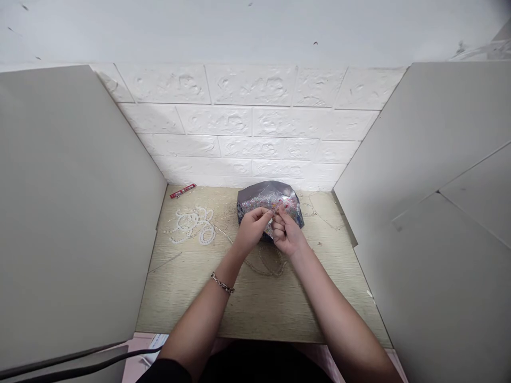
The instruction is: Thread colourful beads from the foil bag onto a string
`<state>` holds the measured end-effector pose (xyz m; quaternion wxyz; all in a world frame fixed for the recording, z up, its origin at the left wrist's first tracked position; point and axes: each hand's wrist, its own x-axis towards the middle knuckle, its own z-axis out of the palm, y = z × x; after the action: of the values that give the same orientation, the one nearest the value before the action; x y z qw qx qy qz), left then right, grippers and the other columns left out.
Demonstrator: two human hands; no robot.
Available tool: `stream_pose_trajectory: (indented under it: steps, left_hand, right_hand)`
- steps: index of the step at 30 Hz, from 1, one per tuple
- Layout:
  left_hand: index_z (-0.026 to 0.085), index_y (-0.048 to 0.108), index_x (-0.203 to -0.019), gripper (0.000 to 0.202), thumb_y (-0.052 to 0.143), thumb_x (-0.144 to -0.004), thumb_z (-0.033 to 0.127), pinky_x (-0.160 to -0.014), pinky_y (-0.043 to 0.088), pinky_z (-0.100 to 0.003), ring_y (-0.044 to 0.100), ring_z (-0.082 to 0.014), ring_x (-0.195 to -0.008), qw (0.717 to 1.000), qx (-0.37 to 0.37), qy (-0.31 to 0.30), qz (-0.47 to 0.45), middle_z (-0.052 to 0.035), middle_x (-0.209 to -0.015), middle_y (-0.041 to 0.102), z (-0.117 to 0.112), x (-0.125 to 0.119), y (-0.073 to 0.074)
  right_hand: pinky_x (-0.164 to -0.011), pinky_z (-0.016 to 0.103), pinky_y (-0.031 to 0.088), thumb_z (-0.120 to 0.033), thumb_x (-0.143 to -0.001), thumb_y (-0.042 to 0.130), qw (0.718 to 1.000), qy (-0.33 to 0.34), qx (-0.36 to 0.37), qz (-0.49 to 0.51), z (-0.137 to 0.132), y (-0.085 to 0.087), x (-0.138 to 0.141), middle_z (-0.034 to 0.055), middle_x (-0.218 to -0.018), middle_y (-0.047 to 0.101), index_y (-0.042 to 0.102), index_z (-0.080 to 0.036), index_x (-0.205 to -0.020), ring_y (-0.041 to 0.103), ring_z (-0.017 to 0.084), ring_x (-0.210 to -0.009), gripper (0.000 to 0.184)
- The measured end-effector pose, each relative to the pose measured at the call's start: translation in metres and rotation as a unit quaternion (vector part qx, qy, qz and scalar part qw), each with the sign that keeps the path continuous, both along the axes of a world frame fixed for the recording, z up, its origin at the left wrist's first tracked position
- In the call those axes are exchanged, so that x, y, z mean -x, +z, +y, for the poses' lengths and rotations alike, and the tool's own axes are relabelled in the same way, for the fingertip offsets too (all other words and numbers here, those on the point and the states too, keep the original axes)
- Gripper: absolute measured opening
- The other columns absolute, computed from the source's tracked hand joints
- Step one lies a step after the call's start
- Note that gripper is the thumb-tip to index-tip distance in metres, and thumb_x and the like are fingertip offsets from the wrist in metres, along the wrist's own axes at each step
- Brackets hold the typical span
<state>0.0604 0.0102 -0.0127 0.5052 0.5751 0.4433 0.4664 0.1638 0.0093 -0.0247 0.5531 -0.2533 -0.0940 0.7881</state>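
My left hand [254, 227] and my right hand [287, 234] meet over a silvery-lined container [265, 188] with small colourful bits, like beads, inside. The fingertips of both hands are pinched together, almost touching. What they hold, if anything, is too small to make out. Below the hands, a thin beaded strand [271, 274] loops on the table and runs left toward a tangled pile of white bead strings [206, 234]. The front of the container is partly hidden by my hands.
A red narrow packet or tool [182, 191] lies at the table's back left. Thin clear strands [325, 218] rest right of the container. Grey panels [80, 213] stand on both sides, and a white brick-patterned wall [251, 122] closes the back of the wooden table [179, 303].
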Motion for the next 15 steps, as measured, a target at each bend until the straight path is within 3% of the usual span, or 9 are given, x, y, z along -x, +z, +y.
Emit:
stream_pose_trajectory:
  steps: [5, 15]
  left_hand:
    - [0.013, 0.057, -0.067, 0.020, 0.048, -0.070, 0.031, -0.061, 0.037, -0.021, 0.048, -0.0095, -0.064, 0.999, -0.046, -0.005, 0.027, -0.0004, -0.064, 0.056, -0.0005, -0.0002, -0.0016]
    - [0.014, 0.059, -0.066, 0.022, 0.047, -0.070, 0.031, -0.054, 0.034, -0.020, 0.045, -0.0085, -0.055, 0.987, -0.092, 0.032, 0.126, 0.0008, -0.059, 0.054, -0.0029, 0.0016, -0.0051]
  right_hand:
    - [-0.022, 0.008, 0.011, -0.030, -0.065, 0.061, 1.000, -0.011, -0.007, -0.013, 0.0001, -0.0022, 0.0009, -0.0126, -0.037, 0.024, 0.038, -0.016, -0.059, 0.014, -0.001, -0.028, 0.028]
    - [-0.022, 0.008, 0.013, -0.032, -0.056, 0.067, 0.998, -0.044, -0.001, -0.035, 0.0001, -0.0059, 0.0035, -0.0115, -0.038, 0.036, 0.042, -0.016, -0.060, 0.019, -0.002, -0.027, 0.030]
